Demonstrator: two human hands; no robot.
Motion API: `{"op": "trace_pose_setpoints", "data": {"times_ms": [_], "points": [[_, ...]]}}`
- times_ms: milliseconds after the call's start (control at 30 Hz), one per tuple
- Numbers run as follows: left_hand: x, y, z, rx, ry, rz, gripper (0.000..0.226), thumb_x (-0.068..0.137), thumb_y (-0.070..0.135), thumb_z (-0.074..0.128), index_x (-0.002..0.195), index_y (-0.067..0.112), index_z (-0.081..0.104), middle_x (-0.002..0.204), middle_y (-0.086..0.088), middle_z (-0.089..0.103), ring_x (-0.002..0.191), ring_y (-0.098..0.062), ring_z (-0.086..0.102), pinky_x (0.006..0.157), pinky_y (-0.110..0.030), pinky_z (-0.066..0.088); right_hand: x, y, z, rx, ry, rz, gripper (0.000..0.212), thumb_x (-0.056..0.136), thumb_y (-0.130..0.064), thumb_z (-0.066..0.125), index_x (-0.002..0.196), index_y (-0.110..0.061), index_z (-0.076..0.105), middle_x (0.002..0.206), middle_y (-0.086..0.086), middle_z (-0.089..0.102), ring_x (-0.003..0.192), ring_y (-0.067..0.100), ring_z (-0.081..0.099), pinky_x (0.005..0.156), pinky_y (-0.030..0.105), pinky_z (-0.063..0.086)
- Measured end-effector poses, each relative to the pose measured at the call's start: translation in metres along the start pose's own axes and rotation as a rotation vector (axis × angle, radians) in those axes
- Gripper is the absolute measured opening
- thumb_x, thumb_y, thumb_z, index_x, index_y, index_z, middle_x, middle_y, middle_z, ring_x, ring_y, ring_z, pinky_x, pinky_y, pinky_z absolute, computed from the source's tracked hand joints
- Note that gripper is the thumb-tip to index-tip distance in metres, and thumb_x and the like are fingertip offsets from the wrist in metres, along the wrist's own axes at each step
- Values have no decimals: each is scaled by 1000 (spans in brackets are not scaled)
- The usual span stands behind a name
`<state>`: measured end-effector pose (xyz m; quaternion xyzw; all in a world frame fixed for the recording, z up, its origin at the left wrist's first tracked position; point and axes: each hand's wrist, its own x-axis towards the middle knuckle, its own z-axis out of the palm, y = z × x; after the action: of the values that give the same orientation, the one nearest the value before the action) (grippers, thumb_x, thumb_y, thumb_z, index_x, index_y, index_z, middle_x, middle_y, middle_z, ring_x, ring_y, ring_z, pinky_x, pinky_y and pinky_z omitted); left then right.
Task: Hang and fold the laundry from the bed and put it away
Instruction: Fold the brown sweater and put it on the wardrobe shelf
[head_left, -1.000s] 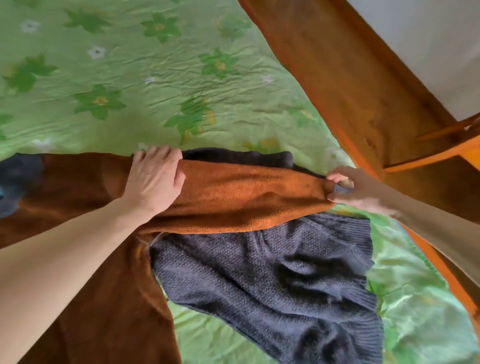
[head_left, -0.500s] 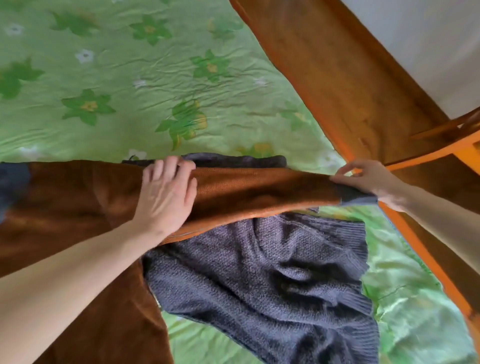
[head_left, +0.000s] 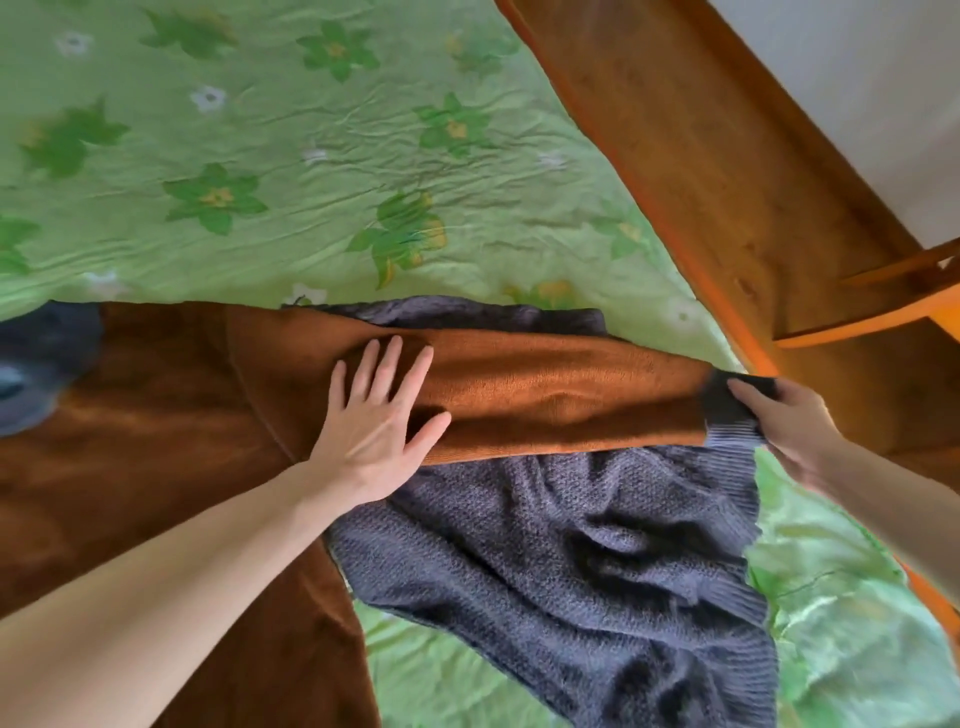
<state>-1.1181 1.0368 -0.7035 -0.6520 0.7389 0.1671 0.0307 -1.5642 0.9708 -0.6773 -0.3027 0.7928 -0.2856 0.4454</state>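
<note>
readable text: none in this view
labels or brand marks: none can be made out on any fabric or on the wood
numbers or signs: none visible

A single wide-angle view from the person's head looks forward and steeply down, close over the bed (head_left: 270, 156). Both forearms reach in from the bottom edge, the left hand (head_left: 374, 415) near the centre and the right hand (head_left: 779, 421) at the right. The wooden bed frame (head_left: 701, 171) slants across the upper right corner.
</note>
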Motion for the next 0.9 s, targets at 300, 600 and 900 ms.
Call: {"op": "trace_pose_setpoints", "data": {"times_ms": [300,600,900], "points": [[-27,-1,-30,-370,188,87,67,100,66,33,144,22,60,152,3,54,146,-17,37,121,-44,34,-100,-75,70,-182,52,-340,20,101,-32,67,103,-12,67,90,17,72,74,25,65,65,33,53],[-85,1,-105,-1820,-24,-542,47,105,59,45,113,22,73,102,1,80,96,-14,76,94,-33,59,-264,-104,248,-236,-391,-822,7,102,-20,66,100,-26,68,88,-14,72,81,-1,67,71,9,45],[-185,-157,-106,-1788,307,-876,17,100,20,68,116,16,70,113,-11,73,102,-26,72,81,-38,60,-342,-73,342,-403,-953,-1265,25,104,-10,61,127,-10,69,131,-1,66,114,13,67,88,28,59]]}}
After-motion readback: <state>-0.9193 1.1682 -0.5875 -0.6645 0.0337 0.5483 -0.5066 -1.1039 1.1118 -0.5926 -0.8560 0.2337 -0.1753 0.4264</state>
